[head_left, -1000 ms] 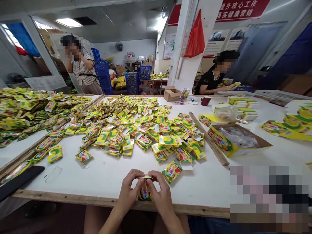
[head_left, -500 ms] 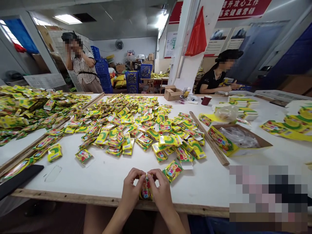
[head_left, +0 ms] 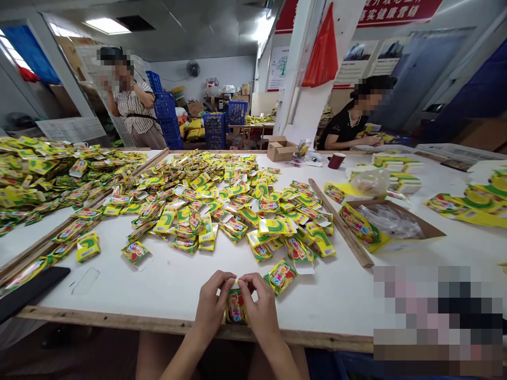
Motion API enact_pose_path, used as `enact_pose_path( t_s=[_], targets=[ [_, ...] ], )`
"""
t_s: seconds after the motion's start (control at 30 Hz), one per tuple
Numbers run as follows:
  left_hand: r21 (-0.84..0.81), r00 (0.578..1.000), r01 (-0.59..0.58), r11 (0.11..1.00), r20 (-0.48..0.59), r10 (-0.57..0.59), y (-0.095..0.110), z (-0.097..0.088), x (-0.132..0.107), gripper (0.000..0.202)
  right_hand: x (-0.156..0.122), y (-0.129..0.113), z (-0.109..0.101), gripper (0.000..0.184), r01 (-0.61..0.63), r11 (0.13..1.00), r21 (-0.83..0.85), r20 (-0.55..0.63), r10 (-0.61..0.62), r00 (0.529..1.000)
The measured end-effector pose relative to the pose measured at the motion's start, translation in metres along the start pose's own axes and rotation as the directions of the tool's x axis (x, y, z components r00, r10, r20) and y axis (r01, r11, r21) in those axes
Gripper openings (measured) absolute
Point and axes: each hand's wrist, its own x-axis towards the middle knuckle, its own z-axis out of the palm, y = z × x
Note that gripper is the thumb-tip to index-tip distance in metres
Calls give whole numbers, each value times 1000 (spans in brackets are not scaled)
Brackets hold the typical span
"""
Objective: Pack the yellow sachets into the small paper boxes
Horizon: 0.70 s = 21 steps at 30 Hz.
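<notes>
Between my two hands a small yellow and green printed carton (head_left: 236,307) stands near the table's front edge. My left hand (head_left: 214,301) pinches its top edge from the left, thumb and fingers together. From the other side my right hand (head_left: 258,300) grips the same top edge, its thumb over the front. The carton's lower front shows; its upper flap is partly hidden by my fingertips. Just right of my right hand lies another small carton (head_left: 280,277). Beyond my hands spreads a heap of similar cartons (head_left: 237,190), several with white flaps sticking out.
A wooden strip (head_left: 340,224) divides the white table (head_left: 158,290); right of it sits an open display box (head_left: 390,221) holding clear plastic. A second pile (head_left: 35,174) lies at left, near a black flat object (head_left: 34,290). Two people (head_left: 137,108) are across the table.
My fingers have shifted slightly at the carton's top, and more of its printed front shows between my hands. The camera view has moved a little.
</notes>
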Motion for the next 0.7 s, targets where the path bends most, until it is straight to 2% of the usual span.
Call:
enact_pose_path(
  t_s=[0.13,0.23,0.43,0.5,0.57,0.63,0.7],
  targets=[
    [-12,1000,12,1000,1,-12,2,2,-1,24,-2,2,0,18,-1,1000,3,-24,1,1000],
    [-85,999,4,996,46,0,0,4,-9,22,-6,5,0,15,7,1000,29,-65,-5,998],
    [-170,991,132,977,49,-126,-3,3,-19,21,-18,11,0,11,15,994,110,-22,-13,1000],
    [-162,995,94,982,42,-88,-5,1,-20,19,-21,13,-1,11,19,993,120,-21,-16,1000],
    [-139,999,9,990,49,-2,-10,-1,-22,18,-23,14,-2,11,42,990,133,-10,-41,999],
    [-105,994,-73,992,76,81,-14,-3,-27,21,-25,15,0,11,68,987,143,1,-69,998],
    [-78,988,-108,991,103,116,-15,-3,-33,25,-27,15,2,12,81,987,137,9,-83,996]
  ],
)
